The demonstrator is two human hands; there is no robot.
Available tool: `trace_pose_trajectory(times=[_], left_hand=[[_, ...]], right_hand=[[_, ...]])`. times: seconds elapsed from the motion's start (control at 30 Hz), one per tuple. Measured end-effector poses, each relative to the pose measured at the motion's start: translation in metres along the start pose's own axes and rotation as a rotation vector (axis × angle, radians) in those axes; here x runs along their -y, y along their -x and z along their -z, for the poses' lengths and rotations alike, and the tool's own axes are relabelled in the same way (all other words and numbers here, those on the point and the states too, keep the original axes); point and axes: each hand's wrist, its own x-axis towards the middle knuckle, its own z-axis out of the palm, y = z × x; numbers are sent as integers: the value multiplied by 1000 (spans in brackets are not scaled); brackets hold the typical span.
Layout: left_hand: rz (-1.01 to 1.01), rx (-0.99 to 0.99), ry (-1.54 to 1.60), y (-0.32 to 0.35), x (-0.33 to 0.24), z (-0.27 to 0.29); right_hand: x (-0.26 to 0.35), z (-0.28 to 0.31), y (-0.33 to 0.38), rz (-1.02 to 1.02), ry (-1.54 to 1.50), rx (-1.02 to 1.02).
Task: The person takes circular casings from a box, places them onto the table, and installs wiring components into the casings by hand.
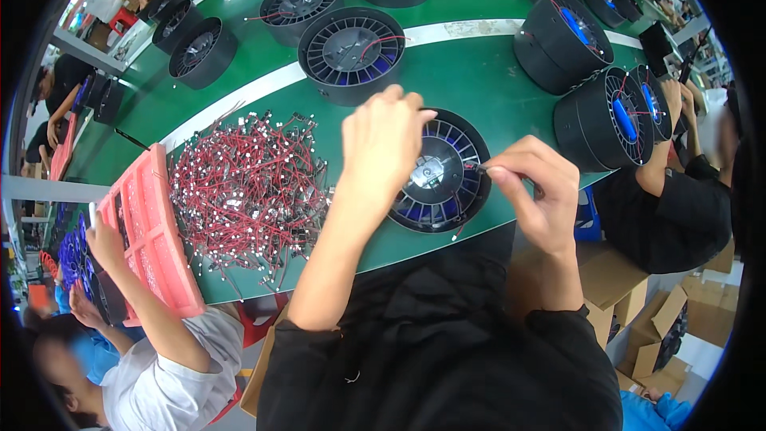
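Note:
A round black fan housing (481,206) with a slatted, blue-tinted inside and a shiny centre lies face up at the table's near edge. My left hand (383,140) is closed with curled fingers at the housing's upper left rim. On the opposite side, my right hand (546,191) pinches a small dark piece at the rim between thumb and forefinger; it is too small to name. A short red wire end (457,235) pokes out by the lower rim. Left of my forearm spreads a heap of red wires with small white connectors (247,183).
A pink plastic tray (163,231) stands on edge left of the heap. More black housings (351,84) stand farther back, and others with blue parts (594,132) at the right. Co-workers sit on both sides; one person's hand (108,243) is at the tray. Cardboard boxes (606,275) stand lower right.

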Motion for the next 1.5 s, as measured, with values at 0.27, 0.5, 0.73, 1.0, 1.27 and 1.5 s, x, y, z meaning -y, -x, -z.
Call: trace_pose_trajectory(times=[0.27, 0.5, 0.73, 1.0, 1.27, 1.5], left_hand=[[359, 148, -8, 38, -13, 37], [287, 269, -84, 47, -18, 29], [395, 142, -45, 53, -40, 23], [498, 215, 139, 91, -63, 21], [462, 72, 279, 65, -58, 18], [379, 45, 463, 49, -41, 0]], right_hand=[[-6, 14, 5, -167, -26, 11], [9, 1, 14, -254, -74, 40], [-7, -15, 9, -396, 32, 66], [-10, -25, -15, -403, -105, 299], [-11, -33, 0, -347, 82, 195], [-10, -38, 6, -153, 265, 116]])
